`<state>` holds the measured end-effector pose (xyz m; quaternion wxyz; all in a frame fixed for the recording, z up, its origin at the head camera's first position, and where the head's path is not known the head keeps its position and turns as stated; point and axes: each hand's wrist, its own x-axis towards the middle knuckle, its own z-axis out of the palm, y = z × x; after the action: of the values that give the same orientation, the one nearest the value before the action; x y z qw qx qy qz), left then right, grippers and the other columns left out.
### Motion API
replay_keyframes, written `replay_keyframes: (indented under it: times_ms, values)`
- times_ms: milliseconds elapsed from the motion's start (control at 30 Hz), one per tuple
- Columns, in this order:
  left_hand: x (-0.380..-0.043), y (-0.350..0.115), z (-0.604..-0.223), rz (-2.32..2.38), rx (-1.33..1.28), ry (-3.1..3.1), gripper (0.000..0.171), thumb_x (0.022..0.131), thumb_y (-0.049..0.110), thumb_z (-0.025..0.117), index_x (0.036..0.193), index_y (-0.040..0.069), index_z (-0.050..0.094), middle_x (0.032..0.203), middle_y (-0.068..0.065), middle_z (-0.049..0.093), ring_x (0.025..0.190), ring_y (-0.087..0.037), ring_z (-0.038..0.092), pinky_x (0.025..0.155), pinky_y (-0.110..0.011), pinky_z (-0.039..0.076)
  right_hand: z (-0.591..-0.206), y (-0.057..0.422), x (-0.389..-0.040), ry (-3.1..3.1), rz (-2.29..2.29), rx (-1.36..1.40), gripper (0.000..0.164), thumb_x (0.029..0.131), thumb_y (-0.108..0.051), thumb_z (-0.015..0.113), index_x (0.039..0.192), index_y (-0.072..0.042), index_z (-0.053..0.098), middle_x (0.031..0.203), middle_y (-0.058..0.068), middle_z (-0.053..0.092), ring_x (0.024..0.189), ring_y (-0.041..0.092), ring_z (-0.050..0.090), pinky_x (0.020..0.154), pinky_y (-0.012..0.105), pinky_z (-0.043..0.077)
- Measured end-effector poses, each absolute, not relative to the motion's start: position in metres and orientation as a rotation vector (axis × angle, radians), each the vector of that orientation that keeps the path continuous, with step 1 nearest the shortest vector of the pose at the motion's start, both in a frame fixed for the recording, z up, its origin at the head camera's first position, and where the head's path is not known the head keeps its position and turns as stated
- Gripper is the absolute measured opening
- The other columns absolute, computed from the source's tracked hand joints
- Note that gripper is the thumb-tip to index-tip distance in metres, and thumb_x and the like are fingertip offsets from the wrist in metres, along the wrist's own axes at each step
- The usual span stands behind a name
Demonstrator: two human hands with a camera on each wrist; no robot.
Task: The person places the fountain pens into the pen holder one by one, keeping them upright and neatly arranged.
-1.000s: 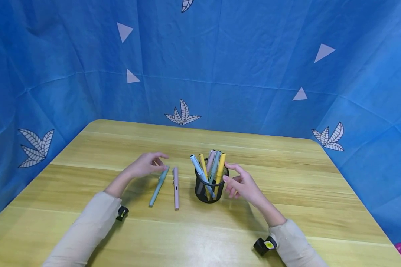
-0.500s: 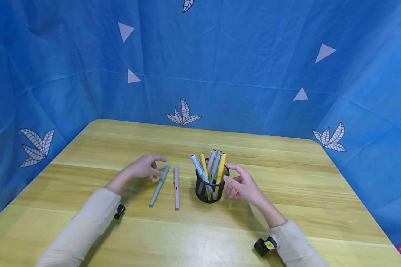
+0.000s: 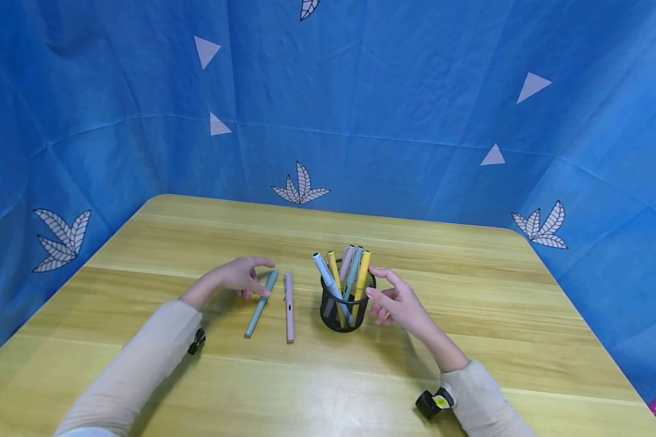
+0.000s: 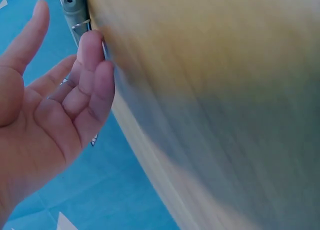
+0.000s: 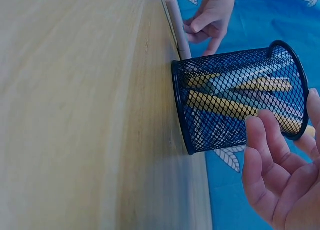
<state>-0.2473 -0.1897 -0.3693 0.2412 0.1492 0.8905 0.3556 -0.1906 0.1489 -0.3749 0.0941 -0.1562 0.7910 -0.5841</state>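
My left hand (image 3: 240,276) reaches over the upper end of a green pen (image 3: 259,312) lying on the table, thumb and forefinger spread around it. In the left wrist view the thumb stands well apart from the other fingers, which are bent close by the pen (image 4: 74,7). A lilac pen (image 3: 290,312) lies just right of the green one. My right hand (image 3: 401,303) touches the rim of a black mesh pen holder (image 3: 330,312) with thumb and forefinger, the other fingers loosely bent. Upright in the holder lean light blue (image 3: 324,270), yellow (image 3: 363,264), lilac and grey-green pens.
The light wooden table (image 3: 443,261) reaches back to a blue curtain (image 3: 404,91) with white leaves and triangles. A black camera strap sits on each wrist, the right one (image 3: 432,402) close above the tabletop.
My left hand has drawn back slightly from the far end of the green pen and lowered, its thumb now farther down the pen. The right hand and holder keep their place.
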Motion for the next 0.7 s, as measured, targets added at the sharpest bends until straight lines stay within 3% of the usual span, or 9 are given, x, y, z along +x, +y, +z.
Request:
replay_keyframes:
  times_ms: [300, 567, 700]
  values:
    - [-0.256, -0.190, -0.373, 0.968, 0.343, 2.313, 0.078, 0.079, 0.017, 0.069, 0.141, 0.008, 0.022, 0.082, -0.014, 0.055, 0.058, -0.017, 0.052, 0.052, -0.025, 0.044, -0.375, 0.149, -0.191, 2.359, -1.718, -0.455, 0.049, 0.092, -0.022, 0.051, 0.136, -0.010, 0.033, 0.066, 0.020, 0.058, 0.051, 0.023, 0.055, 0.048, 0.042, 0.049]
    - [-0.259, -0.186, -0.371, 0.901, 0.336, 2.304, 0.087, 0.077, 0.017, 0.071, 0.143, 0.010, 0.014, 0.117, -0.026, 0.044, 0.057, -0.017, 0.052, 0.051, -0.026, 0.046, -0.375, 0.149, -0.191, 2.354, -1.717, -0.468, 0.049, 0.092, -0.022, 0.051, 0.136, -0.009, 0.033, 0.067, 0.022, 0.057, 0.051, 0.023, 0.055, 0.048, 0.043, 0.049]
    - [-0.260, -0.184, -0.371, 0.861, 0.342, 2.327, 0.087, 0.075, 0.017, 0.072, 0.143, 0.009, 0.018, 0.101, -0.021, 0.052, 0.056, -0.017, 0.052, 0.050, -0.025, 0.046, -0.375, 0.149, -0.191, 2.351, -1.719, -0.468, 0.049, 0.092, -0.022, 0.051, 0.136, -0.010, 0.033, 0.067, 0.023, 0.057, 0.051, 0.023, 0.055, 0.048, 0.043, 0.049]
